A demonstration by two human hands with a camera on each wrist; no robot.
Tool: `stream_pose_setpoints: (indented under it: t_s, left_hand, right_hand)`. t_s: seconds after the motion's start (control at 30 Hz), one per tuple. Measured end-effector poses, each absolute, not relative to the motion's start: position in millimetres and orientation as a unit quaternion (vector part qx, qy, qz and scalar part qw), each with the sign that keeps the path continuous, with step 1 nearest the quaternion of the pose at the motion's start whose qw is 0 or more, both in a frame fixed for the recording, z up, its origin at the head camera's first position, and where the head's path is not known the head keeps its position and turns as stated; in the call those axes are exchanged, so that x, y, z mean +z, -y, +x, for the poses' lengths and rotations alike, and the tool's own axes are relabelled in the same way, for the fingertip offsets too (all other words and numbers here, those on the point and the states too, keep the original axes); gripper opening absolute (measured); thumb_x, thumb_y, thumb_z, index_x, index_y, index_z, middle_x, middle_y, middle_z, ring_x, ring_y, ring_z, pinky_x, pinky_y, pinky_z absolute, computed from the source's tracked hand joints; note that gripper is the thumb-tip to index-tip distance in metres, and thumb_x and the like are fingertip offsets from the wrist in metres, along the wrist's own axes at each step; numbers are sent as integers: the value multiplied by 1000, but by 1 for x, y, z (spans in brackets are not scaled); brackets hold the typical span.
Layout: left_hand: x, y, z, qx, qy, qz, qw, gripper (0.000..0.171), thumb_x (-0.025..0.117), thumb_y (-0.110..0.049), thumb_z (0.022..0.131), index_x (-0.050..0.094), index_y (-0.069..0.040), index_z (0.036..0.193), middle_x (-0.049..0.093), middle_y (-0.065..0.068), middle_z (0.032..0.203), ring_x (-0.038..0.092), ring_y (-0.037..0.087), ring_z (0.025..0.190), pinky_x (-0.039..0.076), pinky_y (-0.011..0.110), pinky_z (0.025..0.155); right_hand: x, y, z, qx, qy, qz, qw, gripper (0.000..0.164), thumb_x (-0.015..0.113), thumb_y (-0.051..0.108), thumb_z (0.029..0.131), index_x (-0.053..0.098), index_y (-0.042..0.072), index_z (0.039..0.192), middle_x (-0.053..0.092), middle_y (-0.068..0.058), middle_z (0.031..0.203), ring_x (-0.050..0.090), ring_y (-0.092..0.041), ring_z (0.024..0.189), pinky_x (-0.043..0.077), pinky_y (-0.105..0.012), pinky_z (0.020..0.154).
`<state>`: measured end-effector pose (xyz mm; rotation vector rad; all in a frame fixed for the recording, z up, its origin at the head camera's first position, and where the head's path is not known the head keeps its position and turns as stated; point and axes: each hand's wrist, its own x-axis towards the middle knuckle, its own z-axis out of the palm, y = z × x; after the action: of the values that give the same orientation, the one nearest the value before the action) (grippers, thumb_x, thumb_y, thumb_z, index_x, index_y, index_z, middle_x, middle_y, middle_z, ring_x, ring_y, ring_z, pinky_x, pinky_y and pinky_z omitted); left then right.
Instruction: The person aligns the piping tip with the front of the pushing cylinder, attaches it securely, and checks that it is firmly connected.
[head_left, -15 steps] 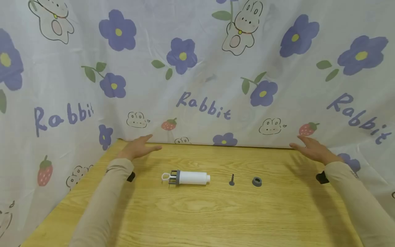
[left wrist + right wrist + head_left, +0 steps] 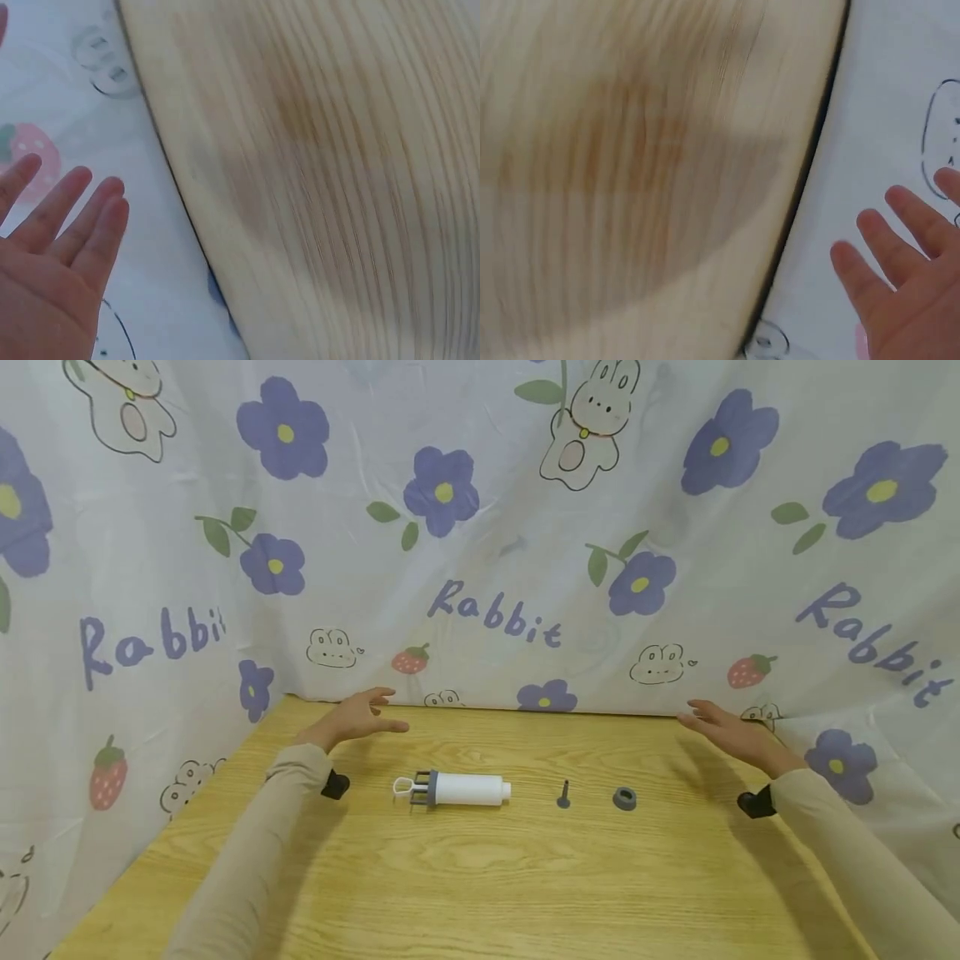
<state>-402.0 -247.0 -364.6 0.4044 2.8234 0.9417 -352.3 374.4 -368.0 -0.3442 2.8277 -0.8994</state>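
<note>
A white pump-like cylinder [image 2: 468, 789] lies on its side on the wooden table [image 2: 465, 893], its grey collar and white loop handle pointing left. To its right stands a small grey nozzle-like piece [image 2: 564, 802] with a flared base, then a grey ring [image 2: 625, 807]. Beyond the handle end, my left hand [image 2: 352, 720] hovers over the back left of the table, fingers extended and holding nothing. My right hand [image 2: 738, 739] hovers past the ring at the back right, palm inward and fingers spread. In both wrist views the fingers are straight and bare.
A white cloth [image 2: 495, 552] printed with flowers, rabbits and strawberries hangs behind the table and along its sides. The table's back edge runs just below it. A black wrist device [image 2: 756, 802] sits under the right cuff, another [image 2: 336, 786] under the left.
Both hands have moved inward, the left one to the right and the right one to the left. The pump-like cylinder, nozzle-like piece and ring stay in place.
</note>
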Motion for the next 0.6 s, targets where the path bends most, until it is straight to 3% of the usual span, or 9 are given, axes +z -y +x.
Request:
stream_pose_setpoints:
  t_s: [0.13, 0.4, 0.47, 0.6]
  left_hand:
    - [-364, 238, -401, 393, -903, 150, 89, 91, 76, -42, 87, 27, -11, 157, 36, 27, 155, 43, 45, 139, 39, 58, 110]
    - [-364, 218, -398, 451, -867, 179, 119, 88, 76, -35, 89, 26, -14, 158, 37, 23, 155, 45, 42, 138, 36, 59, 112]
    - [-365, 213, -397, 454, -862, 186, 124, 86, 76, -31, 89, 27, -14, 158, 39, 22, 154, 45, 41, 138, 37, 58, 112]
    - [-366, 198, -394, 456, -856, 207, 131, 80, 76, -28, 89, 33, -12, 155, 45, 19, 150, 46, 39, 138, 40, 54, 111]
  right_hand:
    - [-372, -372, -346, -343, -930, -112, 69, 82, 44, 53, 103, 10, 5, 160, 23, -33, 158, 27, -56, 140, 32, -73, 102]
    - [-380, -372, -330, -411, -897, -150, 62, 67, 54, 35, 103, 26, 1, 154, 34, -30, 154, 35, -50, 139, 33, -68, 107]
    - [-383, -369, -326, -422, -890, -160, 64, 63, 56, 32, 102, 32, 1, 151, 38, -30, 152, 39, -48, 138, 37, -62, 108]
    - [-389, -357, -322, -434, -879, -185, 68, 57, 59, 26, 101, 39, -1, 147, 45, -30, 147, 50, -40, 133, 50, -34, 101]
